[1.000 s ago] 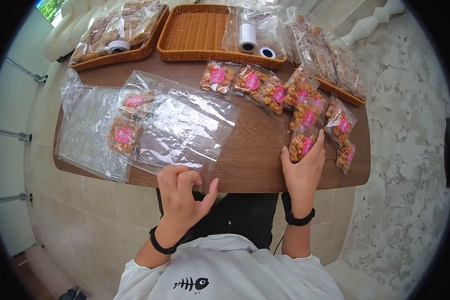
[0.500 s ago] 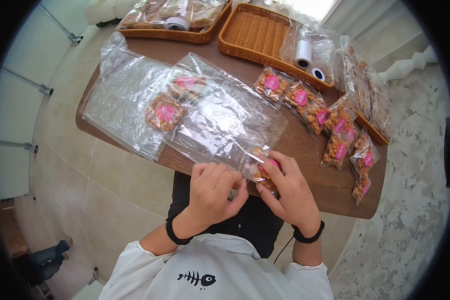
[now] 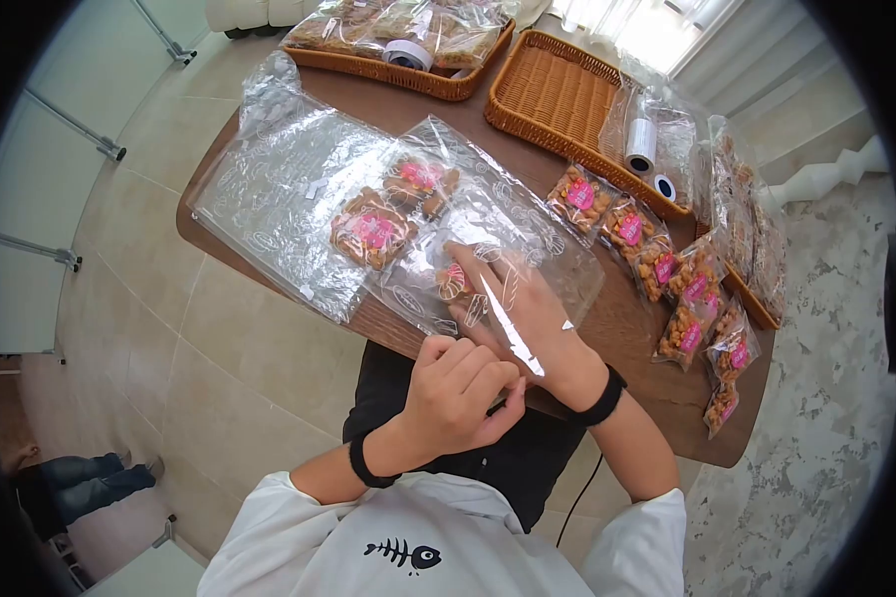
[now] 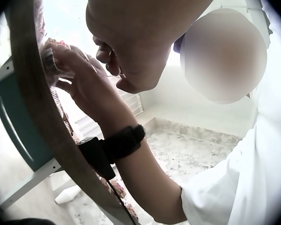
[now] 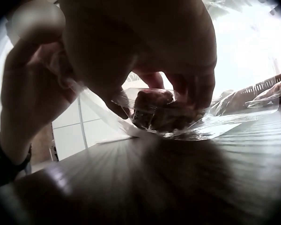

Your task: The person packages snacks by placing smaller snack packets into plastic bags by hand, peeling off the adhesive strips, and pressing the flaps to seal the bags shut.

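Note:
My right hand point(image 3: 533, 313) is inside a large clear plastic bag point(image 3: 408, 298) with white print, its film lying over the knuckles. It grips a small snack packet point(image 3: 452, 282) with a pink label; in the right wrist view the fingers curl round this clear-wrapped packet point(image 5: 159, 110) just above the table. My left hand point(image 3: 458, 393), fingers curled, pinches the near edge of the bag at the table's front edge. Two more packets, a nearer one point(image 3: 373, 231) and a farther one point(image 3: 423, 181), lie under the film to the left of my right hand.
More clear bags point(image 3: 299, 169) lie flat on the left of the wooden table point(image 3: 627, 383). Several snack packets point(image 3: 629, 229) line the right side. Behind stand a filled wicker tray point(image 3: 448, 85) and another tray point(image 3: 548, 90) with label rolls point(image 3: 641, 144). Filled bags point(image 3: 742, 214) sit far right.
My right hand has picked up a packet from the row on the right and carried it left into the clear bag. My left hand stays at the bag's near edge. The head view has turned.

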Demonstrator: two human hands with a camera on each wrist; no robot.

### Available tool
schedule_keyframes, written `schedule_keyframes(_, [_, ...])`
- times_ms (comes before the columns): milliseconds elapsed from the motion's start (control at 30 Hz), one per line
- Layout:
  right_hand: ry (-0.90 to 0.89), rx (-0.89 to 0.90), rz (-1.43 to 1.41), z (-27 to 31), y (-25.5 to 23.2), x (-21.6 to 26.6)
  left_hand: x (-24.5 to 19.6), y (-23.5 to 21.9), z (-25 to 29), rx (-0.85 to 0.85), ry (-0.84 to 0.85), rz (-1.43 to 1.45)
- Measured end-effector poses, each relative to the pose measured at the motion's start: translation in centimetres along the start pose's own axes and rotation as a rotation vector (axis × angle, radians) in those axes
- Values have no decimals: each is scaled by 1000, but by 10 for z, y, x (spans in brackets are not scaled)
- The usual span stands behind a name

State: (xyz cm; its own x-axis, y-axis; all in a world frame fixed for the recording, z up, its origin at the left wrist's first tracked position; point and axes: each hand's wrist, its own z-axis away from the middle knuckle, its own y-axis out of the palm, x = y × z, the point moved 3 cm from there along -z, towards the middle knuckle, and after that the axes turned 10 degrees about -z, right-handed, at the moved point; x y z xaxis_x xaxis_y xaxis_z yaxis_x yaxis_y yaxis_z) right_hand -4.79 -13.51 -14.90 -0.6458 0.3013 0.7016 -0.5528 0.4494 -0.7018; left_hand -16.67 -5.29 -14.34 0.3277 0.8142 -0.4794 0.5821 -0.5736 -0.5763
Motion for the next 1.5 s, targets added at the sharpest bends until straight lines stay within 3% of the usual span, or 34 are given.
schedule_keyframes(133, [-60,-28,47,-5,15,4,2,1,1,-9,-10,14])
schedule_keyframes(200, [-192,-3,-20,-2,3,11,4,0,2,-20,-3,8])
schedule_keyframes(333, [-118,56,-91,8,-9,0,5,0,4,-1,-11,31])
schedule_keyframes(500, [-211,141,-12,13,1,-13,3,5,4,9,7,19])
schedule_keyframes(733, [-251,106,103,7,-2,4,4,3,6,26,15,12])
schedule_keyframes(800, [-301,26,101,8,0,1,4,4,6,28,19,12])
schedule_keyframes(900, [-180,9,50,11,-2,-1,3,4,8,31,34,4])
schedule_keyframes(1000, [-223,-28,94,15,-7,-3,4,3,13,76,22,-6])
schedule_keyframes(1100, [-313,48,41,15,-8,-3,4,5,13,86,30,1])
schedule_keyframes(1200, [-410,6,135,16,-7,5,5,6,11,53,15,24])
schedule_keyframes(1500, [-389,53,199,20,-2,9,4,1,9,34,29,39])
